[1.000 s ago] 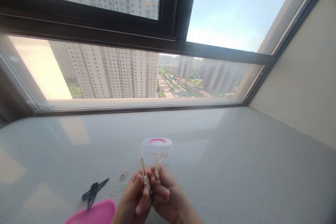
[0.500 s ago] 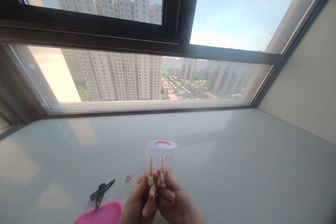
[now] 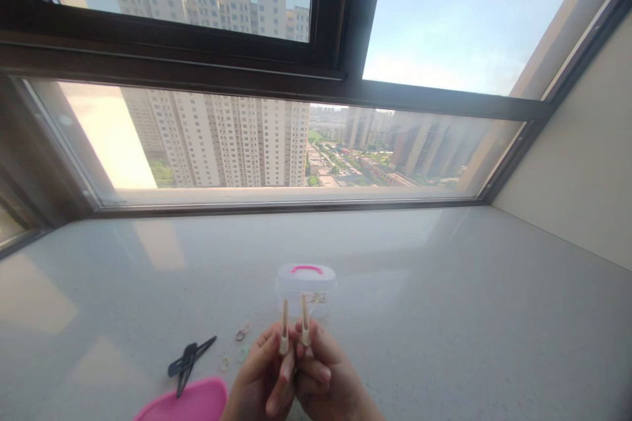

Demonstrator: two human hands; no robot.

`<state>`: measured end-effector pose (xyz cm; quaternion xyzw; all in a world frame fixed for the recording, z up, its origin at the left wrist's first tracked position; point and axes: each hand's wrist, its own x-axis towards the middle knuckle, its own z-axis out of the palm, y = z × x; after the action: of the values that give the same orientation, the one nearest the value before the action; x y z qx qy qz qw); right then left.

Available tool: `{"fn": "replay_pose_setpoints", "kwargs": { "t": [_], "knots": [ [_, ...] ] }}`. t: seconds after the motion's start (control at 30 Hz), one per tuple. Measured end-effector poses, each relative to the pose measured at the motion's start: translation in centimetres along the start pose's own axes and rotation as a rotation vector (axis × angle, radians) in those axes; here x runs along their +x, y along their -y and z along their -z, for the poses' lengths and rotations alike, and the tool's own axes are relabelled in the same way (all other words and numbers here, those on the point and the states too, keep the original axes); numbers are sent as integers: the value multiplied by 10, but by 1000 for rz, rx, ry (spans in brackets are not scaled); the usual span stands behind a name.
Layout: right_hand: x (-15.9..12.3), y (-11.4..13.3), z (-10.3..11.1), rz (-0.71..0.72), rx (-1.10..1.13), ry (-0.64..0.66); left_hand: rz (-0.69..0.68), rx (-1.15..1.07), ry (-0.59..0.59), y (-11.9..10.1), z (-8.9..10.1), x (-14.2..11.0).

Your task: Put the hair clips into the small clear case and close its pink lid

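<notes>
Clips (image 3: pixel 284 344) held tips-up in front of the box (image 3: pixel 290 285), left hand (image 3: pixel 261 367) pinching one, right hand (image 3: pixel 326 368) the other, so I'd call this the side-by-side hold, next move probably needing both pinches steady.

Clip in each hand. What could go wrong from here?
1. The left hand pinches one slim clip, the right hand another slim clip; either might slip.
2. Small rings lie loose beside the left hand, which could brush them.
3. Crossed black hairpins reach the pink tray; bumping it might shift them.
</notes>
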<state>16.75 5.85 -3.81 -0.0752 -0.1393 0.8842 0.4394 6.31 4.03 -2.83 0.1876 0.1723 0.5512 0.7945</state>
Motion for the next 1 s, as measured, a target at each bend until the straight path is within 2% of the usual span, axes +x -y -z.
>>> {"fn": "replay_pose_setpoints", "kwargs": {
  "t": [0.47, 0.63, 0.83, 1.0],
  "knots": [
    [0, 0, -1, -4, -51, 15, -8, 23, -7, 0, -2, -3],
    [-1, 0, -3, 19, -61, 66, 12, 32, -26, 0, -2, -4],
    [0, 0, -1, 22, -45, 86, -24, 45, -58, 3, 4, -6],
    [0, -1, -1, 29, -52, 72, 54, 67, -26, -1, 9, -7]
  ]
}}
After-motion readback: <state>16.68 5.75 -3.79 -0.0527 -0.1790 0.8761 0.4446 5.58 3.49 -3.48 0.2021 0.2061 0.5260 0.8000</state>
